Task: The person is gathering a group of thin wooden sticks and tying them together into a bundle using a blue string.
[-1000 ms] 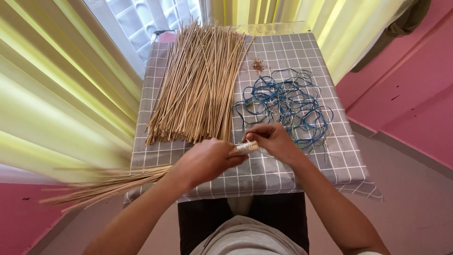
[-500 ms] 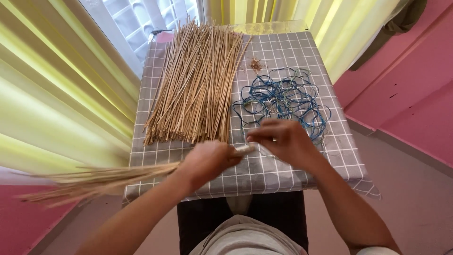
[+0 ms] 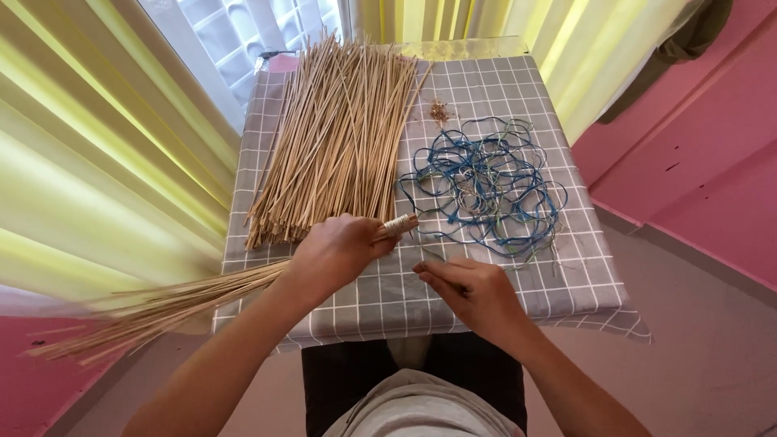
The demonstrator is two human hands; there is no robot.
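My left hand (image 3: 336,252) grips a bound bundle of thin straw sticks (image 3: 154,307) near its wrapped end (image 3: 398,224); the loose sticks fan out past the table's left edge. My right hand (image 3: 473,290) lies just right of it, low on the table, fingers together and pinching what looks like a thin string, too fine to make out. A big pile of loose straw sticks (image 3: 340,137) lies on the table's left half. A tangle of blue and green cord (image 3: 486,182) lies on the right half, just beyond my right hand.
The small table has a grey checked cloth (image 3: 558,279). Yellow curtains (image 3: 89,162) hang at left and behind, with a window (image 3: 243,32) between them. A pink wall (image 3: 696,162) stands at right. A small brown scrap (image 3: 439,111) lies near the cord.
My right hand has come off the bundle's wrapped end and dropped toward me onto the cloth. The left hand has kept its grip, and the bundle's fanned tail has swung slightly.
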